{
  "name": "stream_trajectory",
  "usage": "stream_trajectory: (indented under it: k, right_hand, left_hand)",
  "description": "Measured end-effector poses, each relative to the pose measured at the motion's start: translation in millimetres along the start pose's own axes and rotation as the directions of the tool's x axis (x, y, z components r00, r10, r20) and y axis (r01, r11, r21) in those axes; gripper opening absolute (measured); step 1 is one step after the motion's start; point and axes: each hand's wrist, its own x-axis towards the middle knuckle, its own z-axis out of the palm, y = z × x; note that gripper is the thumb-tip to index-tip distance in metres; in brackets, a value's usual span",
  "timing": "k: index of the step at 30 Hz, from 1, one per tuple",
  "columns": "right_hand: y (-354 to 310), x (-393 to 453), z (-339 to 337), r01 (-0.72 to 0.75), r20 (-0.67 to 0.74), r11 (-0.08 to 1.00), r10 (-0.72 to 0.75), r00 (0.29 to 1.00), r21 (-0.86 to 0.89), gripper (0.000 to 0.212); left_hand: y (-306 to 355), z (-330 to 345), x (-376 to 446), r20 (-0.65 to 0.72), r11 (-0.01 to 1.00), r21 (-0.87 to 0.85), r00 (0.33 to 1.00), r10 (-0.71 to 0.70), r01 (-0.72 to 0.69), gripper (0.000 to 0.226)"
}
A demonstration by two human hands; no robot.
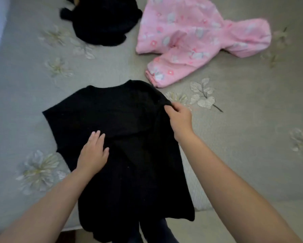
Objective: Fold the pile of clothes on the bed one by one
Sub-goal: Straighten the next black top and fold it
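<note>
- Both forearms enter from the bottom edge, bare, reaching forward over the bed [234,137].
- Black top [122,137] lies spread on the bedspread right in front of the person, neckline at the far end, hem hanging over the near edge of the bed. Dark fabric, folds hard to read.
- Left hand [92,153]: palm down, fingers straight and slightly spread, resting flat on the left-middle of the black top. Not gripping anything.
- Right hand [179,118]: fingers curled, pinching the right edge of the black top around the shoulder/sleeve area. Fabric there is bunched and lifted a little toward the middle.
- A diagonal crease runs across the black top from beside the left hand toward the right side; the right sleeve looks partly folded in, can't tell exactly.
- Left sleeve of the top sticks out flat to the left, lying on the bed.
- Bedspread is grey-beige with pale flower and leaf prints; one flower sits just left of the left forearm, a leaf sprig just beyond the right hand.
- Pink patterned garment [191,37] lies further out, right of centre, crumpled and unfolded, one sleeve end almost touching the far right corner of the black top.
- Second black garment [101,20] at the far end, left of the pink one, in a loose heap, partly cut off by the top edge. Apart from the pink garment.
</note>
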Motion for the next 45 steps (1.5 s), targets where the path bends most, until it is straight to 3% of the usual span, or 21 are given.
stream_trajectory:
  k: [2, 4, 6, 8, 12, 15, 18, 21, 25, 28, 31, 36, 40, 41, 43, 44, 45]
  right_hand:
    - [-4.5, -3.0, 51.6, -0.171, 0.168, 0.967, 0.140, 0.976, 0.188, 0.027]
    - [-3.8, -12.6, 97.0, -0.449, 0.429, 0.838, 0.299, 0.853, 0.309, 0.022]
    - [5.3, -23.4, 131.8, -0.614, 0.605, 0.758, 0.388, 0.696, 0.221, 0.044]
    - [22.0, -29.6, 152.4, -0.634, 0.606, 0.771, 0.476, 0.638, 0.061, 0.048]
    - [56.5, -23.9, 147.8, -0.524, 0.342, 0.822, 0.570, 0.747, -0.224, 0.017]
    - [78.2, -8.3, 119.4, -0.319, 0.187, 0.833, 0.439, 0.879, -0.452, 0.016]
    - [92.1, 2.1, 84.3, 0.046, 0.201, 0.616, 0.185, 0.962, -0.786, 0.033]
    - [109.6, 4.0, 60.8, 0.225, 0.309, 0.389, 0.168, 0.936, -0.893, 0.054]
    - [130.2, 4.7, 56.4, 0.272, 0.312, 0.225, 0.165, 0.936, -0.936, 0.065]
    - [136.9, 10.8, 57.9, 0.229, 0.237, 0.110, 0.071, 0.969, -0.967, 0.059]
    - [141.1, 21.7, 55.8, 0.238, 0.239, 0.043, -0.002, 0.971, -0.970, 0.045]
    - [129.2, 38.1, 52.0, 0.380, 0.380, -0.007, -0.035, 0.924, -0.925, 0.028]
    - [106.0, 48.7, 35.7, 0.455, 0.482, -0.160, -0.303, 0.822, -0.876, 0.012]
    - [102.2, 52.3, 29.2, 0.443, 0.480, -0.185, -0.353, 0.803, -0.877, 0.015]
    - [94.2, 55.2, 21.7, 0.464, 0.523, -0.244, -0.315, 0.792, -0.851, 0.026]
    - [92.7, 55.4, 21.9, 0.500, 0.561, -0.275, -0.224, 0.797, -0.821, 0.023]
    - [93.1, 53.8, 25.2, 0.543, 0.581, -0.305, -0.042, 0.813, -0.782, 0.027]
  left_hand:
    - [-35.7, -14.2, -9.9, -0.038, 0.991, -0.075, 0.993, -0.115, 0.112, 0.051]
    - [-71.5, -24.6, -21.6, -0.057, 0.967, -0.133, 0.972, -0.228, 0.219, 0.047]
    - [-103.0, -30.0, -32.9, -0.068, 0.935, -0.190, 0.946, -0.317, 0.299, 0.041]
    - [-126.9, -31.5, -40.2, -0.045, 0.894, -0.229, 0.913, -0.405, 0.385, 0.045]
    - [-146.3, -21.1, -30.1, 0.025, 0.857, -0.326, 0.910, -0.414, 0.399, 0.048]
    - [-133.8, -7.3, -8.7, 0.056, 0.834, -0.445, 0.940, -0.337, 0.326, 0.050]
    - [-110.8, 2.8, 15.4, 0.062, 0.820, -0.503, 0.957, -0.283, 0.275, 0.060]
    - [-88.9, 13.5, 40.5, 0.125, 0.847, -0.469, 0.968, -0.215, 0.249, 0.063]
    - [-71.9, 29.0, 67.4, 0.253, 0.869, -0.374, 0.937, -0.240, 0.324, 0.055]
    - [-69.5, 32.3, 75.6, 0.184, 0.814, -0.394, 0.905, -0.384, 0.426, 0.047]
    - [-71.0, 31.2, 74.3, 0.130, 0.799, -0.417, 0.899, -0.418, 0.432, 0.044]
    - [-83.0, 31.5, 65.8, 0.090, 0.908, -0.379, 0.984, -0.155, 0.178, 0.056]
    - [-113.2, 7.6, 81.7, -0.050, 0.900, -0.416, 0.985, -0.164, 0.129, 0.051]
    - [-123.9, -1.8, 86.1, -0.126, 0.933, -0.352, 0.984, -0.124, 0.073, 0.051]
    - [-139.1, -23.6, 89.4, -0.202, 0.981, -0.114, 0.970, 0.133, -0.158, 0.045]
    - [-147.3, -29.5, 88.0, -0.208, 0.954, 0.063, 0.931, 0.300, -0.293, 0.038]
    - [-156.1, -31.7, 87.2, -0.180, 0.876, 0.255, 0.870, 0.459, -0.409, 0.032]
